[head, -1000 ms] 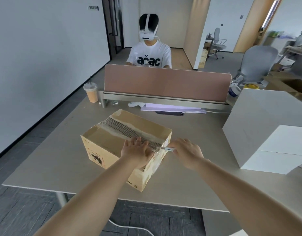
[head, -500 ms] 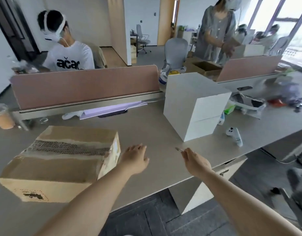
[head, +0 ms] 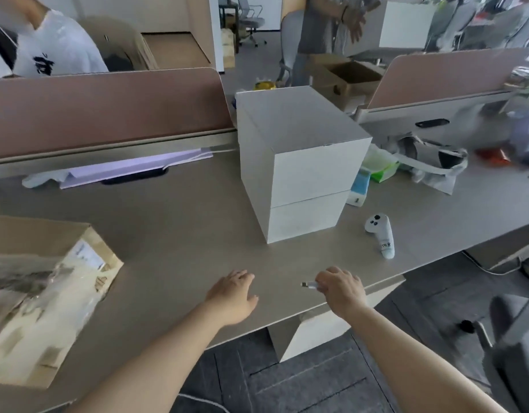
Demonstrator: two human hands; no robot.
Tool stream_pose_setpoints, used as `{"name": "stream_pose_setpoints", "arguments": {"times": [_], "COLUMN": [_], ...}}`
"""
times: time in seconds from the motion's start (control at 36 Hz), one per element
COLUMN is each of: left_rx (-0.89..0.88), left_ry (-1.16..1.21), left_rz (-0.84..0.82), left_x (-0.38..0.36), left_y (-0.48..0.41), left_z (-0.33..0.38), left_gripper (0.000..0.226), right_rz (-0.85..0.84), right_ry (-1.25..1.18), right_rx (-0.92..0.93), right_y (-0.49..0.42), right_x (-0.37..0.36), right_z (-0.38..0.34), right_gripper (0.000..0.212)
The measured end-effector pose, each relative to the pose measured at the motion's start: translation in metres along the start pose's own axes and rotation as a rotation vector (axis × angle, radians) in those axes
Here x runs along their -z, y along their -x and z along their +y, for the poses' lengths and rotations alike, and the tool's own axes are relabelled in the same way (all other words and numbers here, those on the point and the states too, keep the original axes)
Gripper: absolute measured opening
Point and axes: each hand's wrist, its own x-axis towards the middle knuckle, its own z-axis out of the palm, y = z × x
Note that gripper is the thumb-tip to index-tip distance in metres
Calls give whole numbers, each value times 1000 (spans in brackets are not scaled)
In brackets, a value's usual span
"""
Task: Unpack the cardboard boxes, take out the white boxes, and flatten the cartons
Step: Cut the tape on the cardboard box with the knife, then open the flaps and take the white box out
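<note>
Pinching a small cutter point(head: 308, 284) in the curled right hand point(head: 342, 289), left hand point(head: 233, 295) flat and empty over the desk point(head: 173, 234); cardboard box point(head: 42, 293) far left, white boxes point(head: 299, 162) ahead. Likely next: setting cutter down, opening flaps.

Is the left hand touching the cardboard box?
No, the left hand lies open over the desk, clearly apart from the cardboard box to its left.

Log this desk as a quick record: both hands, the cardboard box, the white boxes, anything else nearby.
left hand: open, above the table, holding nothing
right hand: grips a small blade
cardboard box: left on table, touched by neither hand
white boxes: two stacked, mid-table
nearby: white controller lying right of the stack
</note>
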Motion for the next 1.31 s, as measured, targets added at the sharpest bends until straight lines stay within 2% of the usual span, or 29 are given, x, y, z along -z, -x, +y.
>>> {"name": "stream_pose_setpoints", "arguments": {"times": [0.25, 0.36, 0.5, 0.72, 0.89, 0.94, 1.0, 1.11, 1.17, 1.22, 1.31], "left_rx": [115, 157, 183, 231, 285, 322, 401, 597, 656, 680, 612], "left_ry": [42, 49, 68, 53, 1, -31, -91, -196, -188, -171, -218], "left_rz": [-48, -4, 97, 377, 633, 691, 640, 369, 294, 271, 240], "left_x": [-18, -6, 14, 57, 93, 101, 106, 105, 101, 97, 99], "left_y": [-13, -12, -1, 55, 127, 152, 175, 209, 219, 221, 218], "left_z": [14, 9, -1, -47, -121, -151, -181, -238, -257, -268, -276], "left_gripper": [58, 57, 56, 51, 48, 48, 54, 99, 111, 115, 104], "right_rz": [-38, -70, -106, -121, -89, -84, -87, -83, -69, -59, -52], "right_ry": [152, 164, 167, 80, 17, -37, -68, -129, -125, -123, -59], "right_rx": [205, 239, 274, 398, 487, 515, 542, 570, 598, 625, 676], "right_y": [-28, -30, -35, -39, -33, -27, -20, -5, 3, 10, 16], "right_x": [-8, 0, 20, 52, 61, 62, 61, 52, 46, 39, 27], "right_z": [28, 27, 5, -93, -203, -242, -281, -357, -391, -422, -457], "right_gripper": [25, 24, 34, 38, 20, 22, 29, 39, 41, 43, 44]}}
